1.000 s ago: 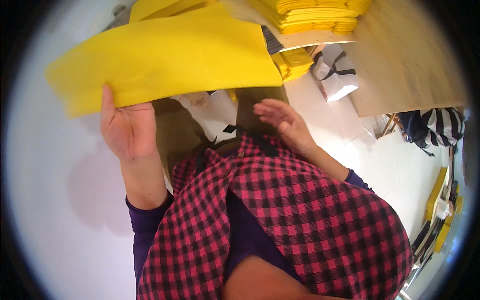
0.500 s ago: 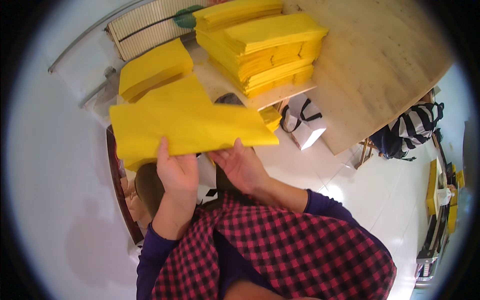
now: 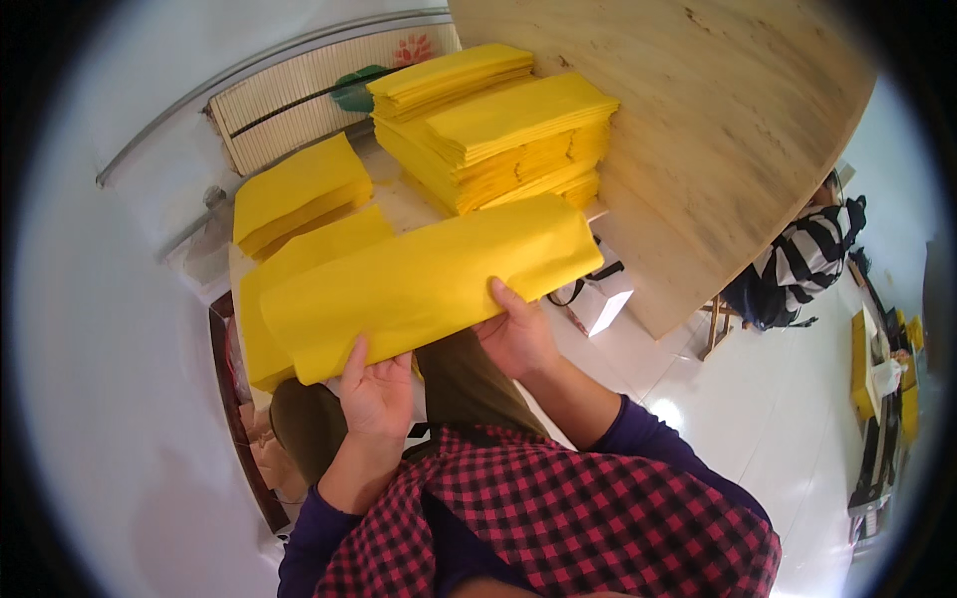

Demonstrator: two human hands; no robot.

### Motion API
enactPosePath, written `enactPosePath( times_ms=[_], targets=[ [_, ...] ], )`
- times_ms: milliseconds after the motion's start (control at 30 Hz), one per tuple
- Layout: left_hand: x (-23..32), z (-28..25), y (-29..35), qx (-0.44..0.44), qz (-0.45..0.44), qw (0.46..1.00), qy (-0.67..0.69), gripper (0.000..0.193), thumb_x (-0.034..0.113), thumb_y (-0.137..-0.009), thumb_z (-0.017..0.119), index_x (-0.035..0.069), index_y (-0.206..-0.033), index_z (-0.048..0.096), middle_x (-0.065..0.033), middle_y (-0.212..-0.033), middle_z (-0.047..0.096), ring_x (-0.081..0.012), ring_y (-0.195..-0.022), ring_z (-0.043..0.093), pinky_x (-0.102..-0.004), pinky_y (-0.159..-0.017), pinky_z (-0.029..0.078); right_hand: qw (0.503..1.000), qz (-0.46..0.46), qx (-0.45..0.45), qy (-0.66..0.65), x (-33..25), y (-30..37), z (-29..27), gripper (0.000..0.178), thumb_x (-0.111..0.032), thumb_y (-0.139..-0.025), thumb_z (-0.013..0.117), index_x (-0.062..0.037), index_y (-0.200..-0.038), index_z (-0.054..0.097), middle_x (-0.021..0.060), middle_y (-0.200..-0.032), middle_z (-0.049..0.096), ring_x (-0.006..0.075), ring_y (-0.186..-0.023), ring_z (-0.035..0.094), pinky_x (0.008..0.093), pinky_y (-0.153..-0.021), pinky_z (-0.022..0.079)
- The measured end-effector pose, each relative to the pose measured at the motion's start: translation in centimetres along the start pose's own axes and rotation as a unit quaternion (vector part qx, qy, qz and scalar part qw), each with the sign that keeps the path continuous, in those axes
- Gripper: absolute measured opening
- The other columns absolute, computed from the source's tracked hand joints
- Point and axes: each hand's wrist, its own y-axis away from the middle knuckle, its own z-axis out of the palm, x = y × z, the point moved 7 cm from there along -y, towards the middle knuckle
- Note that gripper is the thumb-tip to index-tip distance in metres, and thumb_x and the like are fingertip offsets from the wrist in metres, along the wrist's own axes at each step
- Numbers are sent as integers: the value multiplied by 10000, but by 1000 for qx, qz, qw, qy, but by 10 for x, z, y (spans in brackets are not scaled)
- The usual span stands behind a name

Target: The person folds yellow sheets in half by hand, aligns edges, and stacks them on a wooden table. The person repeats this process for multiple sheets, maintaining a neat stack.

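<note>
A long folded yellow sheet (image 3: 439, 284), paper-like, is held up in front of me, its right end angled up and away. My left hand (image 3: 377, 404) pinches its near edge toward the left, thumb on top and fingers under it. Farther right along the same edge, my right hand (image 3: 520, 337) grips it the same way. The fingers beneath are partly hidden by the sheet. Behind and below it lies a yellow pile (image 3: 344, 235), mostly covered by the held sheet.
A tall yellow stack (image 3: 528, 125) and a lower stack (image 3: 299, 191) stand beyond my hands. On the right is a wooden board (image 3: 718, 120). Below its edge sit a white bag (image 3: 601, 302) and a black-and-white striped bag (image 3: 807, 249). Yellow items line the far right.
The folded sheet has swung so its right end points up and to the right, and more of its broad face shows. My left hand has come nearer my body. The view has shifted slightly.
</note>
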Motion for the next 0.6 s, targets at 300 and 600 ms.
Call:
enactPosePath(
  times_ms=[300,600],
  targets=[
    [11,-46,6,3,-58,998,-21,344,129,-937,507,47,-1270,481,-85,-1270,548,-246,-1197,501,-431,-1004,419,998,5,48,32,-30,18,-49,440,-165,-924,526,-72,-1338,409,80,-1311,521,237,-1218,495,419,-1035,379],
    [15,39,-35,-78,9,980,-184,378,82,-917,532,78,-1286,448,-65,-1252,536,-228,-1169,510,-406,-1000,415,995,-42,-6,86,-115,-57,-5,451,-127,-920,519,-28,-1343,394,110,-1345,488,254,-1242,467,418,-1071,341]
  ],
)
